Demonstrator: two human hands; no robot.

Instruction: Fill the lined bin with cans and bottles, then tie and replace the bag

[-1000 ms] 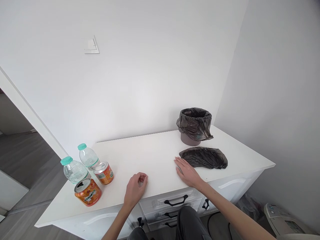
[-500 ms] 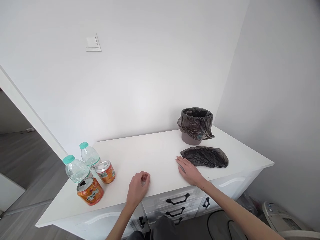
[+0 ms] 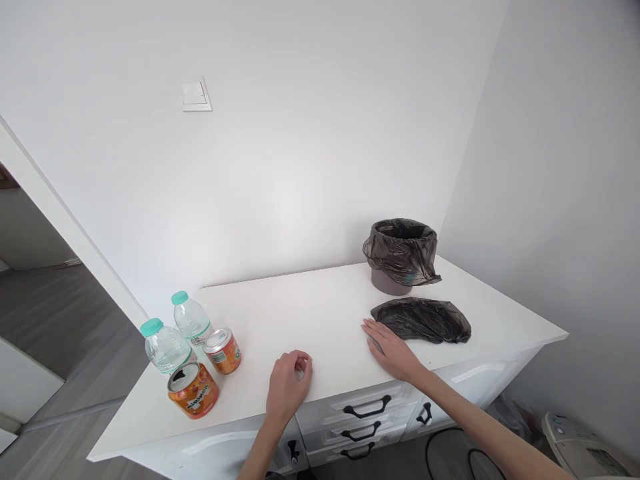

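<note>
My left hand (image 3: pixel 290 383) rests at the front edge of a white cabinet top (image 3: pixel 280 313). Its fingers curl in toward the thumb, and nothing shows in them. Flat on the same surface lies my right hand (image 3: pixel 393 350), fingers stretched out and empty, close beside a folded black plastic bag (image 3: pixel 423 321). Behind that bag stands a small bin (image 3: pixel 389 283) lined with a black bag (image 3: pixel 405 250) folded over its rim. To the left are two orange soda cans, one nearer (image 3: pixel 195 393) and one farther (image 3: pixel 223 352), and two clear bottles with teal caps, the front one (image 3: pixel 167 348) and the rear one (image 3: pixel 191 319).
Drawers (image 3: pixel 360 412) with black handles are below the cabinet top. A light switch (image 3: pixel 197 95) is on the wall. At the lower right stands a beige appliance (image 3: pixel 580 443), with a black cable (image 3: pixel 428 453) on the floor. A doorway opens at the left.
The whole view has shifted slightly, so everything appears a little farther right and lower. My hands keep the same poses on the cabinet top, and the objects stay in place.
</note>
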